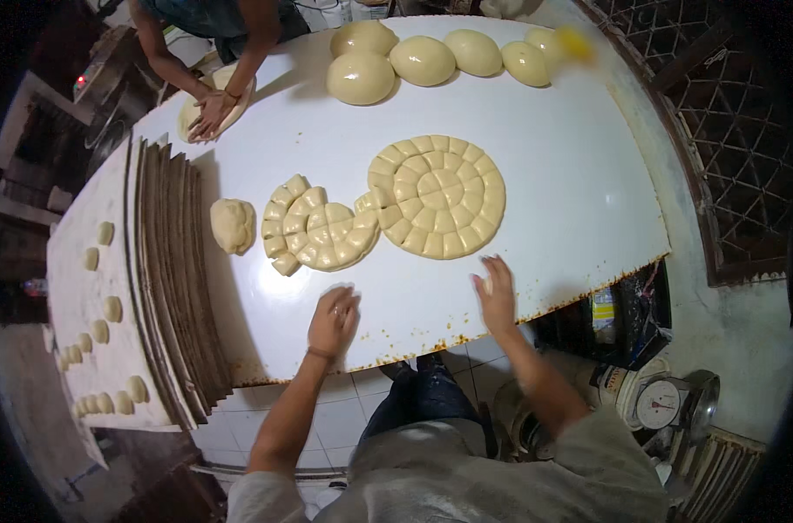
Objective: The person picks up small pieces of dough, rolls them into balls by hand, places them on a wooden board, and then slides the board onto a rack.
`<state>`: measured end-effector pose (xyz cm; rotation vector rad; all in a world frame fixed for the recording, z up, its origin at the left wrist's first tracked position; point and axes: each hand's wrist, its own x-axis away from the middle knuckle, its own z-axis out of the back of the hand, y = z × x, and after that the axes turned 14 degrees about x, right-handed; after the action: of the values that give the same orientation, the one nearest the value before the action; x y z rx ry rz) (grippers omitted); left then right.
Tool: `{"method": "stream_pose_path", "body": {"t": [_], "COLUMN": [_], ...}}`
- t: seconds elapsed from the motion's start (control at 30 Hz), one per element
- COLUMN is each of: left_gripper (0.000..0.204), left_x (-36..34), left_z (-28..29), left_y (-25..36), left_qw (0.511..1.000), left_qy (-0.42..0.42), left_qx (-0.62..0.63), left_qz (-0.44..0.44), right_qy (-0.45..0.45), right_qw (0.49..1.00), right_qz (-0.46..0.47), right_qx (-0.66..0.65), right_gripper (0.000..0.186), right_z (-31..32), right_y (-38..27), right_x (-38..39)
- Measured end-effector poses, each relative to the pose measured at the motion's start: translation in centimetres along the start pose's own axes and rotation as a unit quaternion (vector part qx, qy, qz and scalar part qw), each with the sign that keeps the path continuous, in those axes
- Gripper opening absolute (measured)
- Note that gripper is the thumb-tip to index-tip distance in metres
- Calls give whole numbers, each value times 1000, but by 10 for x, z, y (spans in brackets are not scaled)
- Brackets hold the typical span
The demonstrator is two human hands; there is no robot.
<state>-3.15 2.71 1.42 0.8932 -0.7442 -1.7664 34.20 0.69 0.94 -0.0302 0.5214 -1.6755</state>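
Observation:
Near the front of the white table, my left hand point(334, 319) is palm down with its fingers curled in; whatever is under them, if anything, is hidden. My right hand point(497, 295) has its thumb and fingers apart, just below a large round dough slab point(440, 193) cut into rings of small pieces. Left of that slab and touching it lies a smaller cut dough disc point(331, 234), with part of its outer rings gone. Some loose cut pieces sit where the two meet. A rough dough lump point(233, 226) rests farther left.
Smooth dough mounds point(360, 77) line the far edge. At the far left, a co-worker's hands point(212, 113) press dough. A stack of boards point(174, 288) stands at the left, its top board point(91, 279) bearing several small dough balls. A dial scale point(658, 403) sits low right.

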Motion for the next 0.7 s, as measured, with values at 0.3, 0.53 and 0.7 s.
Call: {"method": "stream_pose_path", "body": {"t": [0.3,0.53,0.7], "left_gripper": [27,22,19], "left_x": [40,67,-50], "left_z": [-5,-18,-62], "left_y": [-38,-35,36], "left_qw": [978,989,999], "left_qy": [63,-115,52], "left_qx": [167,-43,-5], "left_qz": [111,-87,4], "right_qy": [-35,-121,-41], "right_qw": [999,983,999], "right_qz": [9,139,18], "right_qx": [9,-7,-1], "right_gripper": [47,35,35], "right_z": [14,21,16], "right_y": [38,54,40], "right_x": [-5,48,-27]}}
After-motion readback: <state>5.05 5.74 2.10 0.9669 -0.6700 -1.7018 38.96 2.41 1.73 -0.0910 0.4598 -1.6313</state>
